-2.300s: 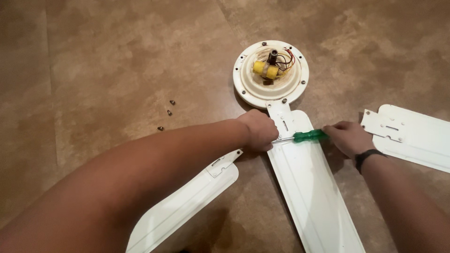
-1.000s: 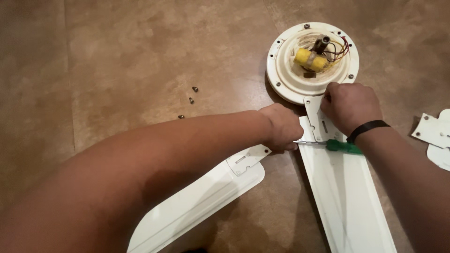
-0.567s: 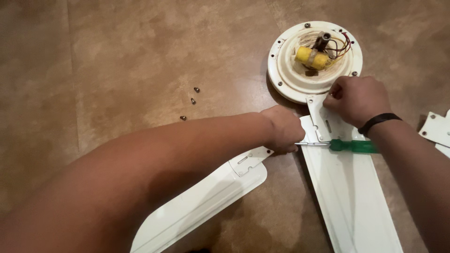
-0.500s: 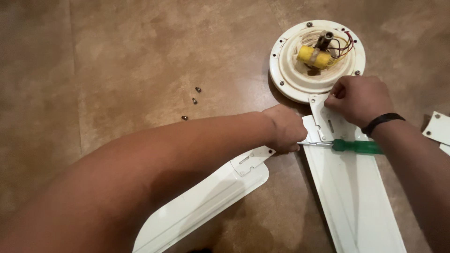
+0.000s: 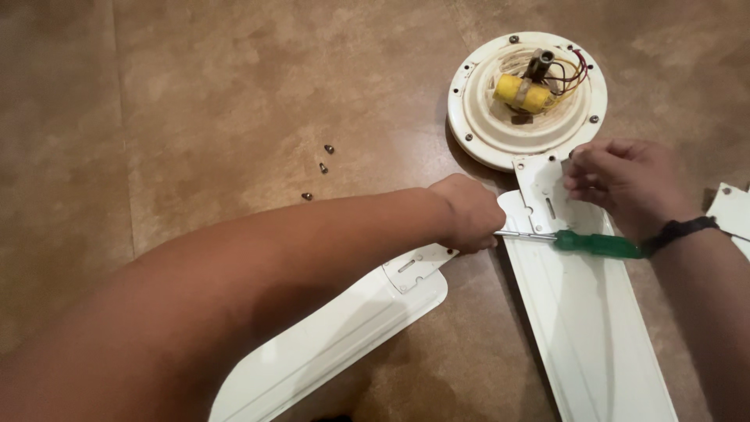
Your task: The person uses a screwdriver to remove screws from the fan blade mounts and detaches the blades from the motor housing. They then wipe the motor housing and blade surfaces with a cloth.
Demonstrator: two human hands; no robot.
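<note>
Green-handled screwdriver (image 5: 598, 244) lies flat across the white fan blade (image 5: 582, 312), its metal shaft pointing toward the left hand (image 5: 469, 211). Left hand is curled down at the blade's left edge, fingers closed over the shaft tip; looks like a loose grip, but the fingertips are hidden so hard to be sure. Right hand (image 5: 629, 184) hovers just above the blade's metal mounting bracket (image 5: 544, 187), fingers half-bent and bunched together, nothing clearly held between them. Black wristband (image 5: 676, 229) on that wrist, right next to the screwdriver handle. Just beyond the right hand's fingertips sits the round white fan motor housing (image 5: 476, 101) with a yellow capacitor (image 5: 519, 94) and coloured wires on top. Below the left hand, a second detached blade (image 5: 344, 344) on the brown floor (image 5: 195, 94). Three loose screws (image 5: 322, 167) further left of the left hand. Another blade's bracket (image 5: 730, 211) at the right edge.
</note>
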